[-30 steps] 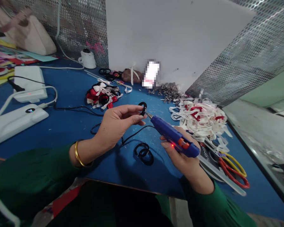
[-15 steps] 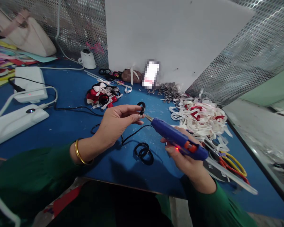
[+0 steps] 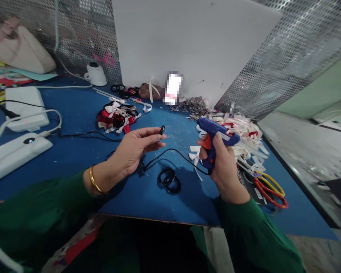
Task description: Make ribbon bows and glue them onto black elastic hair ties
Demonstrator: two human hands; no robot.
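Between the thumb and fingertips of my left hand [image 3: 136, 148] is a black hair tie [image 3: 162, 130], held above the table and seen edge-on. My right hand [image 3: 223, 163] is wrapped round the handle of a blue glue gun [image 3: 216, 131], with fingers by its orange trigger [image 3: 207, 142]. The gun's nozzle points up and left, apart from the hair tie. A black cord [image 3: 173, 149] runs from the gun's handle toward my left hand. Below, on the table, lie some loose black hair ties [image 3: 169, 181], overlapping. White ribbon bows [image 3: 195, 153] lie beside the gun.
A heap of white and red ribbon pieces [image 3: 244, 129] lies at the right, near red-and-yellow-handled scissors [image 3: 269, 189]. Finished-looking bow ties [image 3: 118, 117] are piled left of centre. White power strips [image 3: 19, 155], a white cup [image 3: 96, 74] and a lit phone [image 3: 173, 88] stand around the blue table [image 3: 82, 151].
My right hand has drawn the glue gun up and away to the right from the hair tie, turning it more upright. My left hand has turned the hair tie edge-on. The camera view has shifted.
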